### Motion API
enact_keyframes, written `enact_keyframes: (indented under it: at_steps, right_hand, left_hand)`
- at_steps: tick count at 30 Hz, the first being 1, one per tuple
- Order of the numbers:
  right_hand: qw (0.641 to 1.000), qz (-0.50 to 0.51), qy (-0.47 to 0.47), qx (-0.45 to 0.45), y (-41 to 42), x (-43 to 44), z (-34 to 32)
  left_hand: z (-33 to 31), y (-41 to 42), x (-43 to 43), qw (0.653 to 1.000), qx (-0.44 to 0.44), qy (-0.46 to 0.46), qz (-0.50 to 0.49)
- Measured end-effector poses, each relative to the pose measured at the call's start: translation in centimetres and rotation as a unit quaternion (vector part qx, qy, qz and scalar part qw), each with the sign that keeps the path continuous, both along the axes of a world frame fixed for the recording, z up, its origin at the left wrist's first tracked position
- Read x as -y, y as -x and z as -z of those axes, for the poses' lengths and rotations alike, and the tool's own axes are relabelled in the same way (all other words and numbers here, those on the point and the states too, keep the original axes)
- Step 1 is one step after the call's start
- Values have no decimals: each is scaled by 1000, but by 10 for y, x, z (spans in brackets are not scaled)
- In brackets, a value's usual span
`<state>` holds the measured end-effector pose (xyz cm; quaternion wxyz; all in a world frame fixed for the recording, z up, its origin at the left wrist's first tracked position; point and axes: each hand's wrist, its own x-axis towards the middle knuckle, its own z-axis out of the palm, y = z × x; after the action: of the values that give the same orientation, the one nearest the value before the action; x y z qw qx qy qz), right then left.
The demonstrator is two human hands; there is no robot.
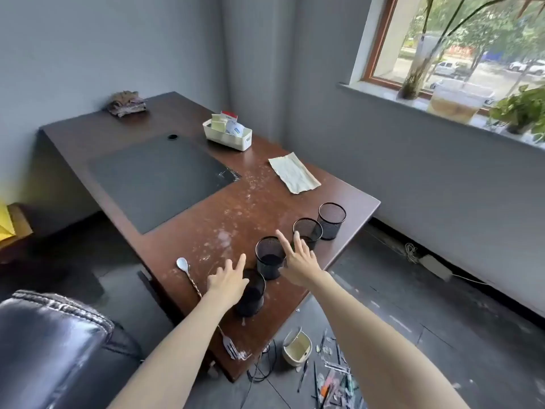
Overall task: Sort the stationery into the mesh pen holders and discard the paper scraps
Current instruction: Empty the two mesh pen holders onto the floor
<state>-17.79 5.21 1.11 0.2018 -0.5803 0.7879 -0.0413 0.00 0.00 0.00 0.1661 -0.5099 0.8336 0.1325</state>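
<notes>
Four black round mesh pen holders stand in a row along the right edge of the brown wooden bench. The left hand, fingers spread and empty, is over the nearest; the right hand, fingers also apart, is over the second. Loose pens and paper scraps lie on the grey floor.

Likely an office: desk, leather chair, pen holders.

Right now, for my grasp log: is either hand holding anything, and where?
Nothing; left hand and right hand spread open over the mesh holders.
</notes>
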Motion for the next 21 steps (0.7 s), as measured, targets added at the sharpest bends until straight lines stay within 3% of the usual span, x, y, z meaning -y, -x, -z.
enact_keyframes:
  at_steps: [2, 8, 11, 15, 21]
  right_hand:
    - [999, 10, -43, 21, -2, 6, 11]
    - [981, 76, -132, 117, -12, 15, 47]
    - [979, 96, -92, 156, -14, 20, 51]
    - [986, 132, -7, 106, -9, 8, 47]
    - [978, 175, 106, 36, 24, -61, 33]
  left_hand:
    - [3, -1, 5, 998, -11, -48, -29]
    - [19, -6, 15, 996, -34, -64, -53]
    - [13, -7, 20, 994, -56, -74, -63]
    - [-4, -1, 30, 990, -91, -89, -67]
    - [-28, 45, 34, 986, -35, -141, 87]
